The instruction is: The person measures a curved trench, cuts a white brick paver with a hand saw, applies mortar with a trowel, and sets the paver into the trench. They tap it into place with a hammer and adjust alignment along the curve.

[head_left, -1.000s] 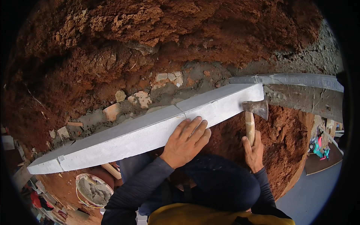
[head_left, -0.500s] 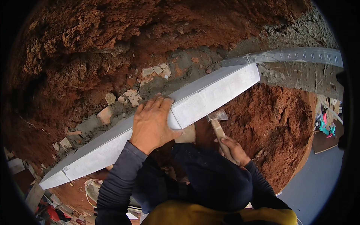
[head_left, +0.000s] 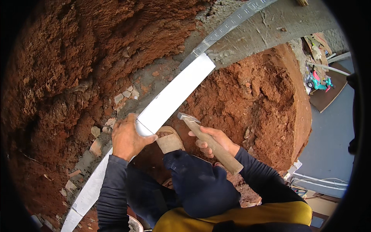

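A row of pale, smooth-faced blocks (head_left: 174,98) runs diagonally from lower left to upper middle, with thin joints between them. My left hand (head_left: 127,137) grips the row at one joint, fingers over the far side and thumb on the near face. A hatchet (head_left: 220,152) with a thick wooden handle and small metal head is in my right hand (head_left: 216,140). Its head lies just right of the blocks, apart from them in the picture. My sandalled foot (head_left: 171,142) stands between the blocks and the hatchet.
A slotted metal strip (head_left: 232,26) reaches from the blocks' far end along a grey concrete beam (head_left: 266,36). Red earth (head_left: 58,69) rises on the left; another mound (head_left: 251,100) is at right. Broken bricks (head_left: 96,147) sit in grey mortar. A turquoise-pink toy (head_left: 319,82) lies far right.
The view has turned, so the block row looks steeper and further left. The hatchet now shows its whole handle and appears raised toward me. My left hand still grips the same joint.
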Available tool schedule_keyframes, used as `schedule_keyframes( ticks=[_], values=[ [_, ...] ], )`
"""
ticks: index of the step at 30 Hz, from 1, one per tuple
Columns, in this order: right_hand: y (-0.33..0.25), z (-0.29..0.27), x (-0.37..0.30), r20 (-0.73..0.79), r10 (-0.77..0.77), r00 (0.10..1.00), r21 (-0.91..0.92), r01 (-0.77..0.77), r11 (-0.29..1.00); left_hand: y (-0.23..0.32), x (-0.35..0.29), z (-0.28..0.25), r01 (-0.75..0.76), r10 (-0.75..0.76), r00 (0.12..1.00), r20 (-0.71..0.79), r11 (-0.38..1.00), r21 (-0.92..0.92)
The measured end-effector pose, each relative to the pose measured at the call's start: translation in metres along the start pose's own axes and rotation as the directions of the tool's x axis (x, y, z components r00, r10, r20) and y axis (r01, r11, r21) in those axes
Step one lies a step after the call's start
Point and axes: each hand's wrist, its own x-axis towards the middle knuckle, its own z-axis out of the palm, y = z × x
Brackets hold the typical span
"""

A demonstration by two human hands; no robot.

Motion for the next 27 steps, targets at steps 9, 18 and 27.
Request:
schedule_keyframes(
  ticks=[9, 18, 27],
  values=[
    [-0.005, 0.016, -0.03, 0.021, -0.87, 0.493, -0.999, -0.028, -0.04, -0.004, -0.003, 0.027, -0.079, 0.1, 0.968, -0.231, 0.992, 0.098],
    [-0.039, 0.002, -0.004, 0.074, -0.79, 0.608, -0.946, -0.208, -0.249, 0.0, -0.004, 0.021, -0.084, 0.097, 0.974, -0.205, 0.994, 0.071],
    [-0.051, 0.017, -0.028, -0.041, -0.681, 0.731, -0.999, -0.039, 0.019, -0.005, 0.001, 0.021, -0.039, 0.056, 0.985, -0.166, 0.993, 0.108]
  ],
)
